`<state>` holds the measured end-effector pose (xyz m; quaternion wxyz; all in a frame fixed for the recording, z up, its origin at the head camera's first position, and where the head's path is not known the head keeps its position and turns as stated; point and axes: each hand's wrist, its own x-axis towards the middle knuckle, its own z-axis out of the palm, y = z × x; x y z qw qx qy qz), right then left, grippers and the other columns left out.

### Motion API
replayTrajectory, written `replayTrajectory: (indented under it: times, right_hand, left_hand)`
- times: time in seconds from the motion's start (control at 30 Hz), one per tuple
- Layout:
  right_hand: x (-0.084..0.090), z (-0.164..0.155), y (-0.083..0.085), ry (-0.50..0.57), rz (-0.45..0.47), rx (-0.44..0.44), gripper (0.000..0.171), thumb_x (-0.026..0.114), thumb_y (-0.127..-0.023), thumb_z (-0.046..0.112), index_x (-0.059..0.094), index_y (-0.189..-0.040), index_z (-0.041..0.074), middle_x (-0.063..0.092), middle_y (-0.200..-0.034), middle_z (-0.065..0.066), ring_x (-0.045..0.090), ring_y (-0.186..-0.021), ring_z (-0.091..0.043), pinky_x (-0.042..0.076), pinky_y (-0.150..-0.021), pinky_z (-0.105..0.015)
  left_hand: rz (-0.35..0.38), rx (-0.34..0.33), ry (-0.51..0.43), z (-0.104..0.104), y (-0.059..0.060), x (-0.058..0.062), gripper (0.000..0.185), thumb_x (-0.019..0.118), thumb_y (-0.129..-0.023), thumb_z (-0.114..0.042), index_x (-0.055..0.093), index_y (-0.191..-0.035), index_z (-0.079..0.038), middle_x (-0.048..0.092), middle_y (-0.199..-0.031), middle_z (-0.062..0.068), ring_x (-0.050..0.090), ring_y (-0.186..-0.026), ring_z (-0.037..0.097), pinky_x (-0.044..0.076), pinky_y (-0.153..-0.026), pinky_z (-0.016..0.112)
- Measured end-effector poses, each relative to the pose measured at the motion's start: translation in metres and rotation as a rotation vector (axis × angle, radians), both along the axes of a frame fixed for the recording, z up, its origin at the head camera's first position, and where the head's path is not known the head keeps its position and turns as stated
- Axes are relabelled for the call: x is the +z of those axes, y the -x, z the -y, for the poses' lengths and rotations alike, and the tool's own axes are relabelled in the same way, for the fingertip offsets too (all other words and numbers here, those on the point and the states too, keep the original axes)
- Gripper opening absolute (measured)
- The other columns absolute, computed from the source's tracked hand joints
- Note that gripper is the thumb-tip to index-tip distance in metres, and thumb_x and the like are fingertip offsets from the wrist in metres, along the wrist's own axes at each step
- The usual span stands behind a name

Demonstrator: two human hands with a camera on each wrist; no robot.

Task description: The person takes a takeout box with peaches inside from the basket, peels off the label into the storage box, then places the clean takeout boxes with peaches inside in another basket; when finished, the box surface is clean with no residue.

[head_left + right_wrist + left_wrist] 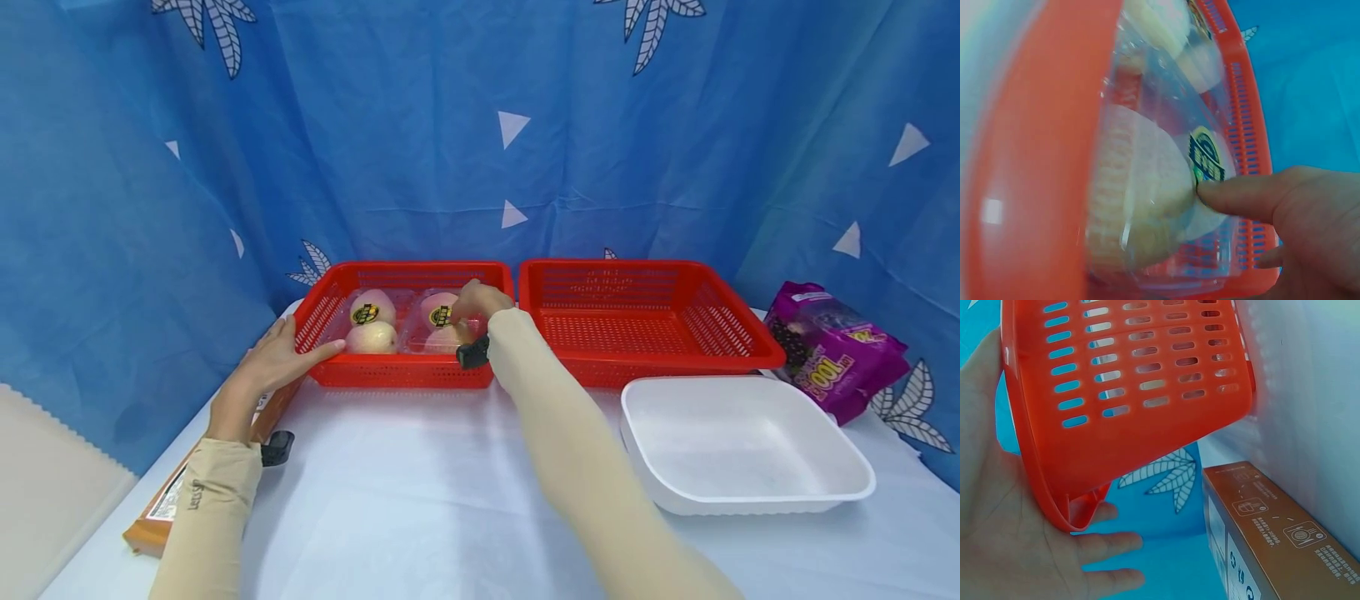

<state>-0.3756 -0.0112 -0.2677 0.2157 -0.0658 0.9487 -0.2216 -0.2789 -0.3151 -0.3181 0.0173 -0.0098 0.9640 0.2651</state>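
The left red basket point(401, 372) holds two clear plastic packs of pink-and-yellow fruit. My left hand point(279, 357) rests at its left end, the palm against the rim and the fingers extended, as the left wrist view shows. Over the right-hand fruit pack point(422, 342) reaches my right hand point(480, 300). In the right wrist view one straight digit touches the pack beside its black-and-yellow label point(1205, 152); most of the other fingers are hidden. The pack lies inside the basket. Along the left edge, a brown box point(1272, 519) sits below my left hand.
A second red basket point(660, 363) stands right beside the first. In front of it is a white plastic tub point(742, 442). A purple snack bag point(840, 358) leans at the far right. A blue curtain point(420, 150) hangs behind the white-covered table point(390, 500).
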Motion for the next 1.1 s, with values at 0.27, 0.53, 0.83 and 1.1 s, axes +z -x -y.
replayTrajectory:
  times: [0.27, 0.53, 0.83, 1.1]
  right_hand:
    - [0.008, -0.002, 0.007, -0.058, 0.046, 0.004, 0.058, 0.064, -0.088, 0.015, 0.043, -0.142, 0.009, 0.035, -0.148, -0.007, 0.045, -0.115, -0.025, 0.05, -0.086, -0.041]
    - [0.001, -0.009, 0.011, 0.082, 0.068, 0.005, 0.05, 0.061, -0.09, 0.018, 0.043, -0.135, 0.004, 0.05, -0.111, -0.009, 0.053, -0.079, -0.019, 0.05, -0.065, -0.029]
    - [-0.004, -0.021, 0.022, 0.438, 0.133, -0.042, 0.039, 0.058, -0.095, 0.017, 0.048, -0.124, -0.006, 0.056, -0.091, -0.016, 0.06, -0.072, -0.024, 0.056, -0.079, -0.035]
    - [-0.011, -0.029, 0.025, 0.606, 0.109, -0.078, 0.016, 0.058, -0.092, 0.011, 0.053, -0.085, -0.001, 0.047, -0.071, -0.008, 0.046, -0.062, -0.018, 0.048, -0.063, -0.028]
  left_hand:
    - [-0.016, -0.014, -0.028, 0.0, 0.0, 0.0, 0.116, 0.055, -0.079, -0.072, -0.002, -0.153, -0.004, 0.014, -0.15, 0.029, 0.022, -0.132, 0.049, 0.041, -0.092, 0.066]
    - [-0.012, -0.015, -0.022, -0.001, 0.0, 0.001, 0.116, 0.055, -0.079, -0.072, -0.003, -0.153, -0.003, 0.013, -0.151, 0.029, 0.021, -0.132, 0.049, 0.041, -0.093, 0.066]
    - [-0.003, -0.009, -0.017, 0.0, 0.001, 0.003, 0.117, 0.055, -0.079, -0.072, -0.003, -0.152, -0.002, 0.014, -0.149, 0.031, 0.021, -0.131, 0.05, 0.043, -0.091, 0.065]
    - [-0.002, -0.024, -0.018, 0.002, 0.001, 0.001, 0.116, 0.054, -0.08, -0.072, -0.003, -0.152, -0.001, 0.014, -0.149, 0.03, 0.022, -0.131, 0.049, 0.043, -0.091, 0.065]
